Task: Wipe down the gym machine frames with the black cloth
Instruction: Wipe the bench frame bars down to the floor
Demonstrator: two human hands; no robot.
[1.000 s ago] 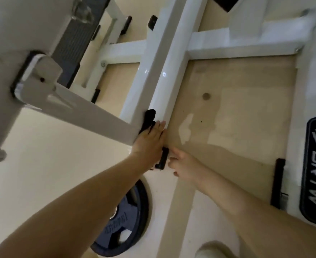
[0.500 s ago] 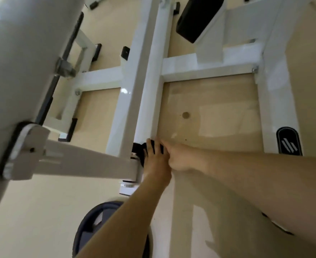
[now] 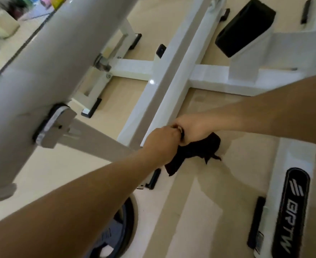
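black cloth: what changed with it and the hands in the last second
The cloth came off the white beam: a second ago the left hand pressed it flat on the beam's end, now it hangs bunched above the floor. The right hand closed in from beside it, and both hands now seem to grip it. Beam and weight plate stayed put.
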